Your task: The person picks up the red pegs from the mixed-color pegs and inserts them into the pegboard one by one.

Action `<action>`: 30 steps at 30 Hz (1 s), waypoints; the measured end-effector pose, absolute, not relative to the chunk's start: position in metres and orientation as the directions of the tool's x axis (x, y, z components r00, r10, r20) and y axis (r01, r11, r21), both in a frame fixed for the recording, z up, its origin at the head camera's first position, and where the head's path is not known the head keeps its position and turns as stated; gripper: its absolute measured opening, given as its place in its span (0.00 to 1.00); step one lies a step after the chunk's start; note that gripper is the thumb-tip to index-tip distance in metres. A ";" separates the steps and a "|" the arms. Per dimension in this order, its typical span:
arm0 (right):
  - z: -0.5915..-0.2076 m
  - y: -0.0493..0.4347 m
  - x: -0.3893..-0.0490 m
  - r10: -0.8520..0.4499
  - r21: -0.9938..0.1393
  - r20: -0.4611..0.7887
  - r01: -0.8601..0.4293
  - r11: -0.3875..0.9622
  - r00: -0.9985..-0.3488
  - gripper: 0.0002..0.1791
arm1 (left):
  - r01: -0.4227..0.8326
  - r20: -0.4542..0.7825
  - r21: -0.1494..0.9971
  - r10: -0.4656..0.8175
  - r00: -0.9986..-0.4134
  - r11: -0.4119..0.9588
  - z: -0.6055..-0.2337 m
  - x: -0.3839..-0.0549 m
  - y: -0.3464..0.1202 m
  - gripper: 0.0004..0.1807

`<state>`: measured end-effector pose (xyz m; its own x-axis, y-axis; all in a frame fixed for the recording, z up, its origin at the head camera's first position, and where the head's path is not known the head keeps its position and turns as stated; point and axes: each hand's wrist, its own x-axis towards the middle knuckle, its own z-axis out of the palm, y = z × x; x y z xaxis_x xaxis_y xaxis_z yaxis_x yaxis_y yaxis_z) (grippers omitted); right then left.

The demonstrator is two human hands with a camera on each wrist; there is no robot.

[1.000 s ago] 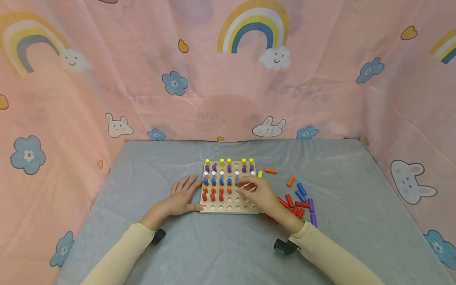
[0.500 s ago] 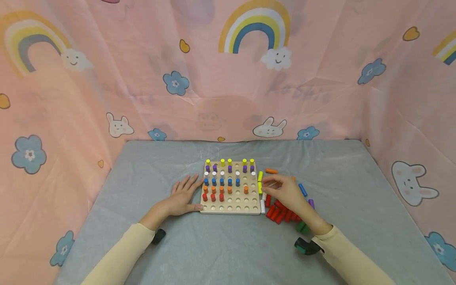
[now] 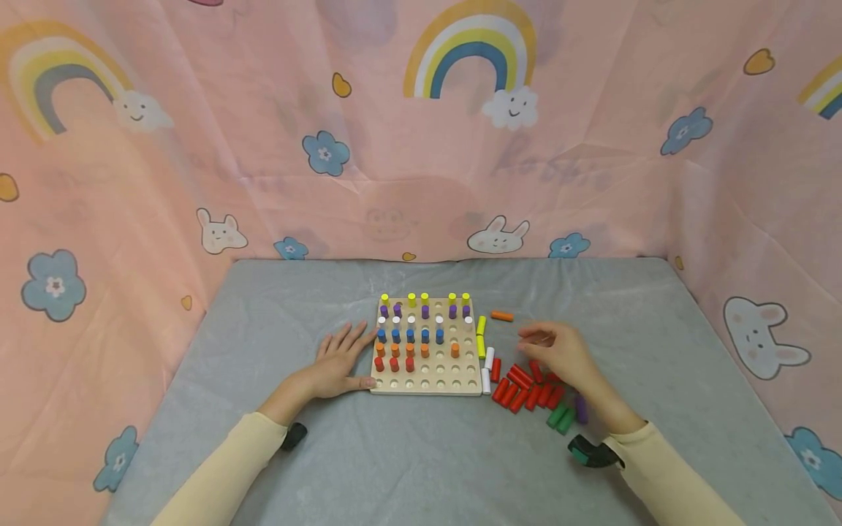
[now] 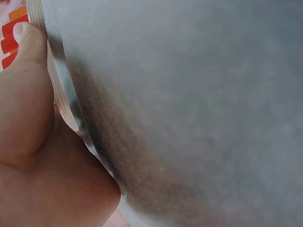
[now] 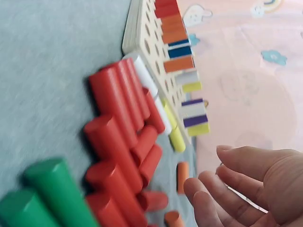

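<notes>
A wooden pegboard (image 3: 430,389) lies on the grey cloth, with rows of yellow, purple, white, blue, orange and red pegs standing in its holes. An orange peg (image 3: 455,351) stands apart from the others in its row. My left hand (image 3: 335,365) lies spread at the board's left side, fingers and thumb touching its edge. To the right of the board my right hand (image 3: 558,356) hovers over loose pegs, its fingers loosely bent and nothing held. In the right wrist view an orange peg (image 5: 173,218) lies beside and below its fingertips, partly cut off.
Loose red pegs (image 3: 518,399) lie in a cluster right of the board, with green pegs (image 3: 560,419) and a purple peg (image 3: 581,408) nearby. White pegs (image 3: 486,381) and yellow pegs (image 3: 481,347) line the board's right edge. Another orange peg (image 3: 502,316) lies behind them.
My right hand has moved from above the board rightward to over the loose pegs. The lone orange peg, previously hidden by that hand, is now visible standing in the board. My left hand stays put.
</notes>
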<state>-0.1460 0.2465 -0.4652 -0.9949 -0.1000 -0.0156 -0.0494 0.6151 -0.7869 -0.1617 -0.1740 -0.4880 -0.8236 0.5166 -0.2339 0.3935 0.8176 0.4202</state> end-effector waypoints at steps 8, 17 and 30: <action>-0.471 0.262 -0.141 -0.080 -0.744 -0.041 -0.023 0.668 -0.996 0.16 | 0.390 -0.231 0.425 0.515 -0.826 0.817 -0.489 -0.162 -0.174 0.52; -0.475 0.265 -0.133 -0.090 -0.733 -0.076 -0.006 0.680 -0.993 0.17 | 0.395 -0.225 0.432 0.521 -0.823 0.811 -0.488 -0.161 -0.174 0.52; -0.476 0.260 -0.127 -0.101 -0.701 -0.100 -0.002 0.713 -0.990 0.16 | 0.387 -0.236 0.424 0.513 -0.826 0.819 -0.488 -0.161 -0.174 0.52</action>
